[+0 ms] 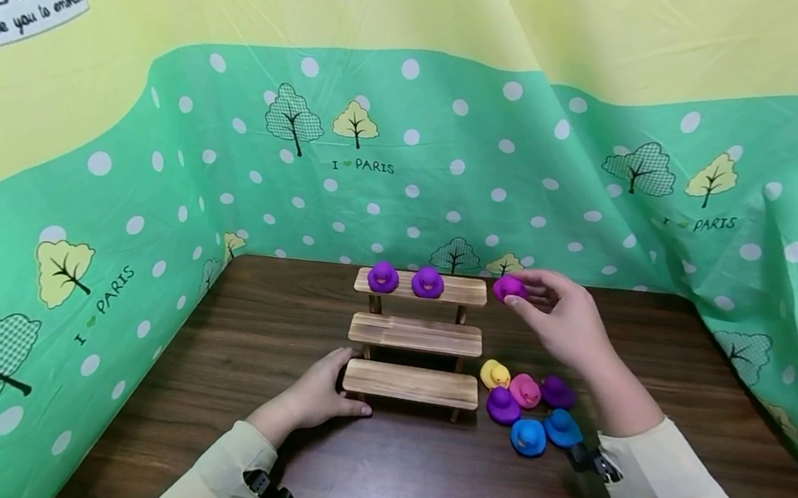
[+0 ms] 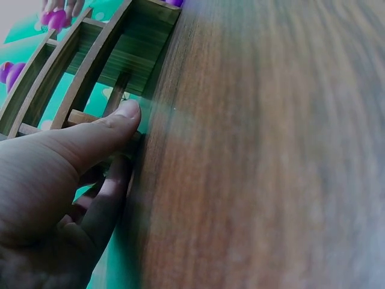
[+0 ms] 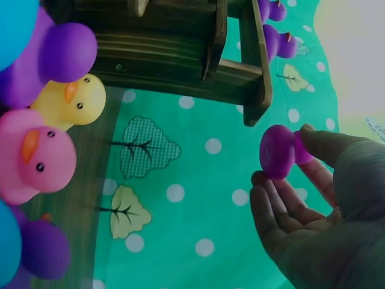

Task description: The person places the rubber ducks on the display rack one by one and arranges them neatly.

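Observation:
A three-tier wooden stand stands on the table, with two purple rubber ducks side by side on its top shelf, left and middle. My left hand holds the stand at the left end of the lowest shelf. Its thumb lies along the front while the other fingers reach behind. Beside the top shelf's right end, my right hand pinches a magenta-purple rubber duck between thumb and fingertips, up off the table. In the right wrist view the duck is just past the shelf's end.
Right of the stand, several rubber ducks cluster on the dark wooden table: a yellow one, a pink one, two purple ones and two blue ones. A green and yellow printed cloth hangs behind and at both sides.

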The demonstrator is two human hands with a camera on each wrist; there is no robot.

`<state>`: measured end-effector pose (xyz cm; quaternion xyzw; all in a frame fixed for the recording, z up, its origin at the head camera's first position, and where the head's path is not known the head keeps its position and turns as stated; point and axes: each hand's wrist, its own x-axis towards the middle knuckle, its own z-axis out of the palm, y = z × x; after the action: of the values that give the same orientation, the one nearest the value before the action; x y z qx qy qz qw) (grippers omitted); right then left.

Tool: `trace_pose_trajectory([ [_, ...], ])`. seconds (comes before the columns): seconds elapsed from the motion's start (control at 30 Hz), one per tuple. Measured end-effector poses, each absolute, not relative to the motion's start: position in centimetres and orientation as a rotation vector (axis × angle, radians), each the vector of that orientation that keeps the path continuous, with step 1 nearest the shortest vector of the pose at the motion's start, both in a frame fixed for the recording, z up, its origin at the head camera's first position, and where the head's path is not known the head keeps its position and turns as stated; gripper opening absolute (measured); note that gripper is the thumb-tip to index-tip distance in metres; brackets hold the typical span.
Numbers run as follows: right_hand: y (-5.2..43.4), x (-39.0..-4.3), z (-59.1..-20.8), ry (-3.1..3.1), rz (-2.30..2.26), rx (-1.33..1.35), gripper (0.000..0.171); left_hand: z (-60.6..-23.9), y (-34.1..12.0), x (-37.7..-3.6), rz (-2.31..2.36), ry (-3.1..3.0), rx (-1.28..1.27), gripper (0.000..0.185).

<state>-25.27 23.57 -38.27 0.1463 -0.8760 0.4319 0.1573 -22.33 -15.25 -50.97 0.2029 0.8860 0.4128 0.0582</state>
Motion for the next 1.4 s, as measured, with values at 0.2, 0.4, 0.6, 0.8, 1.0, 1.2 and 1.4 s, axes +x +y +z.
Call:
trace_pose_trajectory([
  [0.2,22.7,-25.6,-38.0,-2.504,1.248,0.429,0.037,-51.0,-15.2,-22.3,1.246,2.691,0.620,0.080],
  [0.4,21.8,-25.9,-37.9,-2.506,1.287,0.428,0.034,-50.9,-15.3,-22.3,1.252,2.682,0.618,0.079],
  [0.6,20.8,-26.3,-38.0,-2.506,1.315,0.488,0.032,-50.9,-15.3,-22.2,1.256,2.681,0.609,0.081],
  [0.8,20.2,-26.5,-38.1,-2.531,1.323,0.493,0.033,-51.0,-15.3,-22.2,1.264,2.675,0.608,0.082],
  [1.0,19.5,-26.5,-38.2,-2.533,1.319,0.515,0.032,-51.0,-15.3,-22.3,1.252,2.690,0.621,0.081],
  [1.2,19.0,-26.7,-38.5,-2.522,1.320,0.523,0.032,-51.0,-15.3,-22.2,1.247,2.688,0.621,0.080],
  [1.4,18.9,-26.7,-38.6,-2.522,1.305,0.518,0.031,-51.0,-15.3,-22.3,1.250,2.692,0.623,0.080],
])
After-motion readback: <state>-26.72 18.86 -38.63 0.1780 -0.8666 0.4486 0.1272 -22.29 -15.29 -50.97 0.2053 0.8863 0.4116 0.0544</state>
